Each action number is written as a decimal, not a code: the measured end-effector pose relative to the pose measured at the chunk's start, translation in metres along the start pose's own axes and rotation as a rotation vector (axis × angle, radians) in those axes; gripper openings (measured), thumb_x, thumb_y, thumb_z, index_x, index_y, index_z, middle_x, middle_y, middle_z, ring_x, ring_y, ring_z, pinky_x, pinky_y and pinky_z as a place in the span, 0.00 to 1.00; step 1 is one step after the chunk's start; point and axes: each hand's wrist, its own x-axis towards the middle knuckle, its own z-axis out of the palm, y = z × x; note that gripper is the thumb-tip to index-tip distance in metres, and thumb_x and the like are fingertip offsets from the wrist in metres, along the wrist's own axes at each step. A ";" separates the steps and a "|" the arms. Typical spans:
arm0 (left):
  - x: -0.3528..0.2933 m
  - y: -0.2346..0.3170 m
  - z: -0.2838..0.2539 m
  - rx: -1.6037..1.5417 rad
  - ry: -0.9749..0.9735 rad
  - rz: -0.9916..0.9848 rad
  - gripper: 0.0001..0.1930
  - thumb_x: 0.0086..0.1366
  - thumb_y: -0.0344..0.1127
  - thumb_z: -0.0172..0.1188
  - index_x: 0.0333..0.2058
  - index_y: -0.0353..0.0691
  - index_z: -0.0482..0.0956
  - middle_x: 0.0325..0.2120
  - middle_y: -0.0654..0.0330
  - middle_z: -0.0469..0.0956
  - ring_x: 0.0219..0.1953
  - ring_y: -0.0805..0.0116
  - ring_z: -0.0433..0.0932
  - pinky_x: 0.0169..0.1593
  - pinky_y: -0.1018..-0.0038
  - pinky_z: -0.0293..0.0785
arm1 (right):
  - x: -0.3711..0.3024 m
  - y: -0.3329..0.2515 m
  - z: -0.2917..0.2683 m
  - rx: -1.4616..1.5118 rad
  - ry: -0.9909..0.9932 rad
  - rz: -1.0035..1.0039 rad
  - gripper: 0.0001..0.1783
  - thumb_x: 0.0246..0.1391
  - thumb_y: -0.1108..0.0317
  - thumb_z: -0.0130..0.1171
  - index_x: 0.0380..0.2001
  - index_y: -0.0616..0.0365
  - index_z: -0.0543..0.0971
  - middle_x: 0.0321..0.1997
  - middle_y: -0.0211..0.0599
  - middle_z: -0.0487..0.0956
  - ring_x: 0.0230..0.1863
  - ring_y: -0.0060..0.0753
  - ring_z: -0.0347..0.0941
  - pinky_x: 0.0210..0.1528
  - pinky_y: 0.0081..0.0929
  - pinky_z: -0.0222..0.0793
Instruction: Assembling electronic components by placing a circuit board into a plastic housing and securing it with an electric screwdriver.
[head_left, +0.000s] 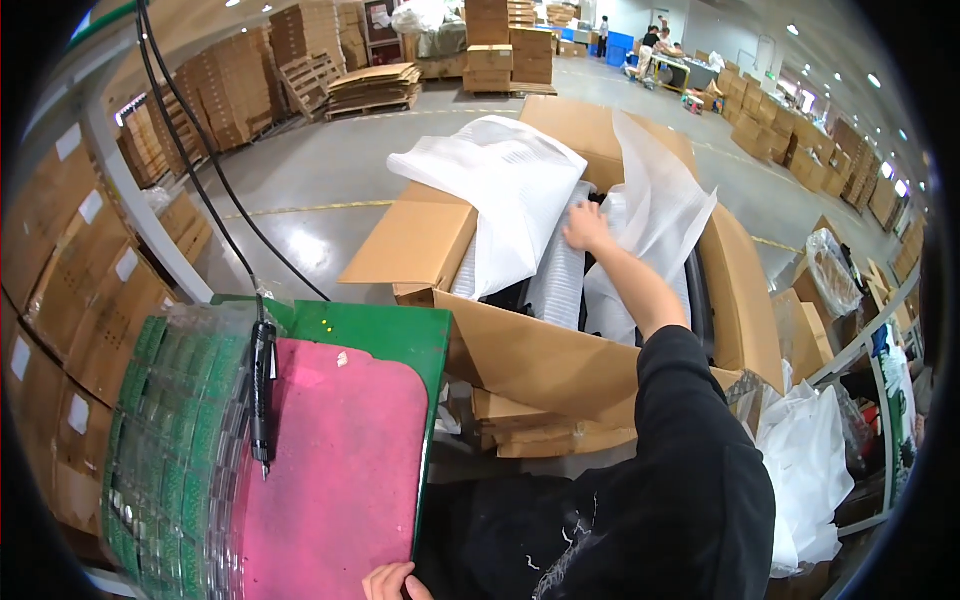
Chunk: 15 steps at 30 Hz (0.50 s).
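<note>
We see one large open cardboard box (560, 360) in front of us, its flaps spread wide, and inside it white foam sheets (560, 270): we count one broad sheet draped over the left flap, one standing up at the back right, and ribbed ones packed below, though how many of those lie there we cannot tell. The foam is thin, pale and slightly crumpled, with something dark showing between the layers. Our right hand (585, 228) reaches into the box from the lower right, arm stretched out in a black sleeve; it lies on the foam with fingers loosely spread, touching the sheets, and we cannot tell whether it has actually gripped one. Our left hand (395, 582) is well apart from the box, at the bottom edge of the view, fingers curled at the lower corner of the one pink pad (340, 470); only part of it shows, so we cannot tell whether it holds anything. The pad lies on a green board (380, 330). One black electric screwdriver (262, 390) hangs on a cable over the pad's left side. Further left is a stack of clear trays (170, 440) holding green parts. A white plastic bag (810, 470) sits to the box's right.
</note>
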 end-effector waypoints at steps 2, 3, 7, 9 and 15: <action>-0.002 -0.001 -0.002 0.009 -0.005 -0.001 0.07 0.59 0.18 0.56 0.36 0.31 0.80 0.33 0.48 0.79 0.36 0.50 0.77 0.45 0.62 0.74 | 0.005 -0.035 0.002 -0.062 -0.156 -0.170 0.26 0.47 0.56 0.56 0.46 0.63 0.80 0.62 0.51 0.69 0.64 0.53 0.61 0.63 0.54 0.61; -0.002 -0.001 -0.001 0.016 -0.008 -0.004 0.07 0.59 0.18 0.55 0.36 0.31 0.80 0.33 0.48 0.79 0.36 0.51 0.77 0.44 0.63 0.74 | 0.008 -0.042 0.011 -0.118 -0.287 -0.251 0.26 0.47 0.55 0.54 0.44 0.63 0.82 0.62 0.51 0.70 0.65 0.52 0.61 0.63 0.56 0.59; -0.004 0.003 0.001 0.092 0.024 0.004 0.07 0.58 0.17 0.55 0.35 0.31 0.80 0.32 0.48 0.79 0.34 0.51 0.77 0.41 0.63 0.75 | -0.012 -0.092 0.038 -0.198 -0.550 -0.544 0.33 0.44 0.43 0.62 0.52 0.47 0.80 0.55 0.42 0.78 0.62 0.48 0.67 0.62 0.56 0.59; -0.005 0.002 0.003 0.092 0.040 0.020 0.07 0.58 0.17 0.55 0.35 0.31 0.80 0.31 0.48 0.78 0.33 0.51 0.77 0.41 0.64 0.75 | -0.016 -0.094 0.046 -0.058 -0.578 -0.540 0.24 0.48 0.47 0.60 0.47 0.44 0.82 0.50 0.45 0.81 0.52 0.49 0.76 0.57 0.50 0.66; -0.005 0.005 0.003 0.111 0.063 0.039 0.08 0.57 0.16 0.55 0.34 0.30 0.80 0.30 0.48 0.78 0.32 0.51 0.76 0.40 0.63 0.75 | -0.023 -0.079 0.017 0.060 -0.384 -0.671 0.15 0.50 0.56 0.55 0.32 0.55 0.82 0.33 0.50 0.82 0.39 0.55 0.78 0.42 0.46 0.74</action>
